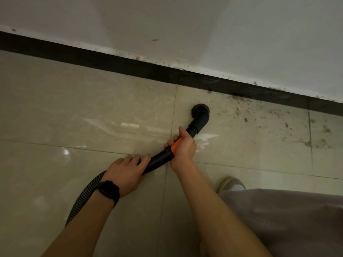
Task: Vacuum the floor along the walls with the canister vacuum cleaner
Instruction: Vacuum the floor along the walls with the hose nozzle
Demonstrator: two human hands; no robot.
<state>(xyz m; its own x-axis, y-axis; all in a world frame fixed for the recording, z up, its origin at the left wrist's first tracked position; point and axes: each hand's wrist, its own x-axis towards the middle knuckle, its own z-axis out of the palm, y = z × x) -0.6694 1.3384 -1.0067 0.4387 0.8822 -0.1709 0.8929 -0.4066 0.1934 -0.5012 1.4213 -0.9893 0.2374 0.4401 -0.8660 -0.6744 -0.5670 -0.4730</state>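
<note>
Where the left hand (126,171) grips, the hose (81,199) hides.

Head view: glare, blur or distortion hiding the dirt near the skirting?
Head view: dim, soft light; glare patches on the floor left of and below the nozzle, none over the dirt; skirting looks slightly bowed, likely the wide lens; image a little soft, specks readable.

Head view, steeply downward, close above floor (74,112)
</note>
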